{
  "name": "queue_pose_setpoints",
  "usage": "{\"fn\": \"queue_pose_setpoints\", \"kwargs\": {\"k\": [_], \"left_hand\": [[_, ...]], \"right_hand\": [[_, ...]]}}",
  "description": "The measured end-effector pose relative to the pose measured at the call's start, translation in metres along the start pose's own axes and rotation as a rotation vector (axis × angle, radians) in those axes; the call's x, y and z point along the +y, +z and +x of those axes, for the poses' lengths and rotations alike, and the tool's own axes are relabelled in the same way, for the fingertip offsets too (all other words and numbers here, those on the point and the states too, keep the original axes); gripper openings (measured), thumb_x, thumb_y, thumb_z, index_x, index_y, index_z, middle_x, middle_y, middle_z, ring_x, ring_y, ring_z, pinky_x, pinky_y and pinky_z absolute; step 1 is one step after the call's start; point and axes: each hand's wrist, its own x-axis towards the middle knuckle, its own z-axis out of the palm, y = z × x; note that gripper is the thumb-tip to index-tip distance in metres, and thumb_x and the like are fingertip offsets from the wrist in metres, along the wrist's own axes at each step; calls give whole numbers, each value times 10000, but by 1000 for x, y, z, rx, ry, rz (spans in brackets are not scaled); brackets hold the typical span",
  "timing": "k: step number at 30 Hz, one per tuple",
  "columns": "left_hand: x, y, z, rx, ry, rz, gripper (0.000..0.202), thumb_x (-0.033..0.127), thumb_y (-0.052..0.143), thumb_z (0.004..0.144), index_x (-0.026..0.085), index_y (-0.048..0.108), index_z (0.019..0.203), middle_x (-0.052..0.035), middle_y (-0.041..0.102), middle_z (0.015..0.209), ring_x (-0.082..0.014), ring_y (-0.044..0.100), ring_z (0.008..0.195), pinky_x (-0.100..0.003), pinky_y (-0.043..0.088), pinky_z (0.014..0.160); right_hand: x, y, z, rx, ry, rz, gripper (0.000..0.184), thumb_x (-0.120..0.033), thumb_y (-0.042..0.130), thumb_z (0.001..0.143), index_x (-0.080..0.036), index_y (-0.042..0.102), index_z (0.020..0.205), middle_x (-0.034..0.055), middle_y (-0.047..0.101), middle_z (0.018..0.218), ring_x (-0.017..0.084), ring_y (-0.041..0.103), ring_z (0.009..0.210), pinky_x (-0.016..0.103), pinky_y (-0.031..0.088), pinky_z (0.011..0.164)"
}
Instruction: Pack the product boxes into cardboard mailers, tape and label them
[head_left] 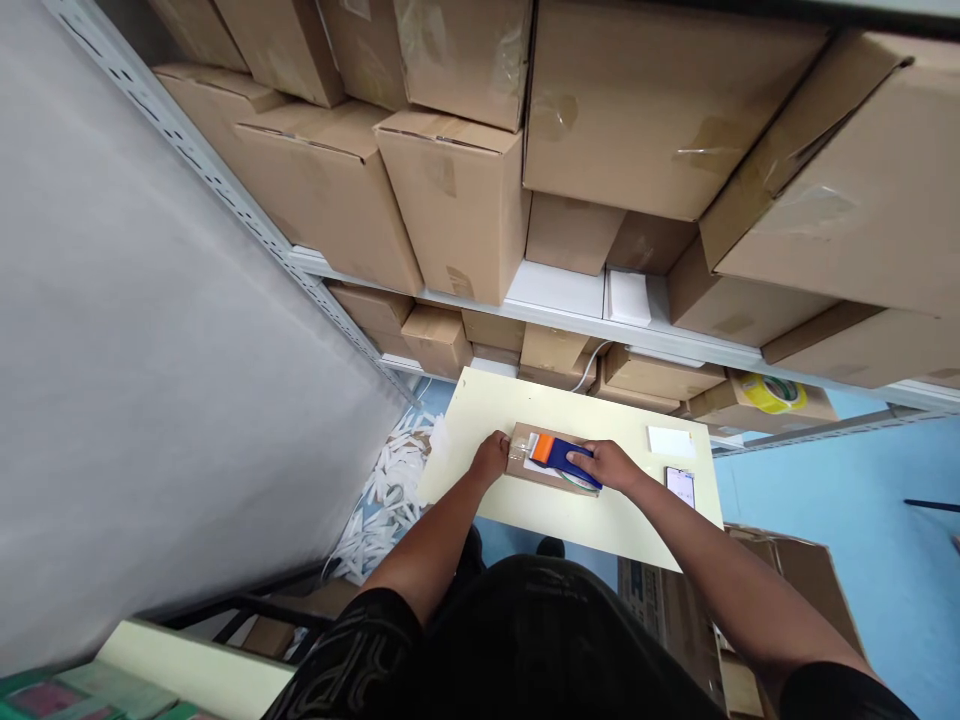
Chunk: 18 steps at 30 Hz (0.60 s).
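Observation:
A small brown cardboard box [525,465] lies on a pale yellow table [570,515]. My left hand [491,458] rests against the box's left end, fingers curled on it. My right hand [607,465] grips a blue and orange tape dispenser [559,452] that lies on top of the box, its orange end toward the left.
A phone [680,486] and a white card [671,441] lie on the table's right side. Shelves of cardboard boxes [457,190] rise behind, a yellow tape roll [772,392] on one. White paper strips [390,495] litter the blue floor; an open carton [795,590] stands at right.

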Motion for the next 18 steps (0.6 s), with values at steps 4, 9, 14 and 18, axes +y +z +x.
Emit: {"fn": "queue_pose_setpoints", "kwargs": {"k": [4,9,14,18], "left_hand": [[5,-22,-5,59,119,95,562,198,538,906,141,502,1463,-183,586,1426,-303,534,1348,-436,439,1111],[11,-26,-31,-2,679,338,785,287,505,908,128,249,1633,-156,297,1683,-313,252,1569,-509,279,1257],[10,-11,-38,-32,760,581,984,634,561,901,66,228,1632,-226,224,1692,-377,176,1585,-545,159,1277],[7,-10,-32,-23,772,653,977,686,533,912,81,254,1628,-220,243,1687,-360,189,1584,-522,117,1287]], "right_hand": [[-2,2,-1,-3,13,-6,495,-659,567,907,-212,778,877,45,779,787,215,696,706,289,482,661],[-4,2,-1,2,27,-15,494,-680,576,898,-230,773,841,34,786,809,210,698,726,284,484,677],[-12,-3,2,-1,61,-67,512,-693,585,884,-220,768,810,53,769,767,221,695,711,290,469,659],[-18,-10,3,-30,65,-38,508,-700,594,874,-228,781,856,50,784,825,228,706,775,285,473,692]]}}
